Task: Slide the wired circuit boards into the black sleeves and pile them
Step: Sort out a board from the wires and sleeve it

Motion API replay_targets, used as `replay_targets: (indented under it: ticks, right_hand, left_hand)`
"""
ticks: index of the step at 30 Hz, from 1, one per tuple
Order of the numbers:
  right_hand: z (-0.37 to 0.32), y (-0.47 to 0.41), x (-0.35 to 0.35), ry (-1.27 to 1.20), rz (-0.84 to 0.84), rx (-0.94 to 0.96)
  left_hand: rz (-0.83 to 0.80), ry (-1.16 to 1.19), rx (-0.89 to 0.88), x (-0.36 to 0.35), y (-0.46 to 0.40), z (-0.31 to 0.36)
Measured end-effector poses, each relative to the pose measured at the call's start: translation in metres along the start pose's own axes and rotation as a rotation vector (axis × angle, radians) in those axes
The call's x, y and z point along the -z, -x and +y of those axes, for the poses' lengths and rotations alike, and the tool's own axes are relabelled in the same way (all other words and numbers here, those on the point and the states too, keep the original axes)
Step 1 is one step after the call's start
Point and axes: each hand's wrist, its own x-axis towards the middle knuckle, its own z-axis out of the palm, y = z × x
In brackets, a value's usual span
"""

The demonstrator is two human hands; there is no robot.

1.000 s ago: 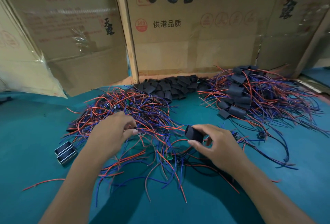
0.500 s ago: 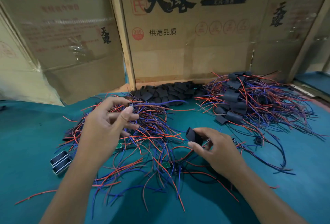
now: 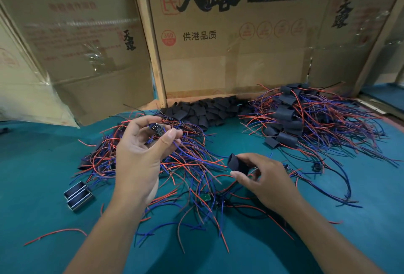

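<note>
Looking down from the head camera, the person had both bare forearms stretched over a teal table. The left hand was raised above a tangle of red and blue wires, palm turned inward, its thumb and curled fingers pinching a small circuit board whose wires trailed down into the heap of unsleeved wired boards spread below it. The right hand hovered lower and nearer the person, its thumb and forefinger pinching one black sleeve, whose open end faced left toward the other hand; the board and the sleeve were well apart, with wires between them. A green board lay face up among the wires near the right wrist.

At the far edge of the table, a mound of empty black sleeves sat against the foot of a large cardboard box printed with black characters. To the right of that mound rose the pile of sleeved boards, their red and blue wires fanning outward across the cloth. Left of the left forearm, two small dark metal-framed blocks lay side by side, touching each other. A lone red wire lay near the lower left. More cardboard panels stood on the left.
</note>
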Motion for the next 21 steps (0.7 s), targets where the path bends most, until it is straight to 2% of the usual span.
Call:
replay_targets:
  ticks: [4,7,12,17,21]
  right_hand:
    - [-0.005,0.000,-0.004,-0.096,-0.075,-0.021]
    - [-0.010,0.002,-0.010,-0.264,-0.143,0.002]
    - [-0.017,0.003,-0.010,-0.423,-0.179,0.012]
    - [-0.021,0.002,-0.005,-0.259,-0.120,0.111]
    - [-0.021,0.002,-0.002,-0.125,-0.142,0.164]
  left_hand:
    - [0.063,0.048,-0.032,-0.001,-0.001,0.001]
    - [0.098,0.087,-0.044,-0.002,-0.002,0.001]
    - [0.092,0.081,-0.056,-0.002,-0.002,0.000]
    - [0.087,-0.006,-0.087,-0.003,-0.002,-0.003]
    - [0.084,-0.024,-0.095,-0.002,-0.002,-0.004]
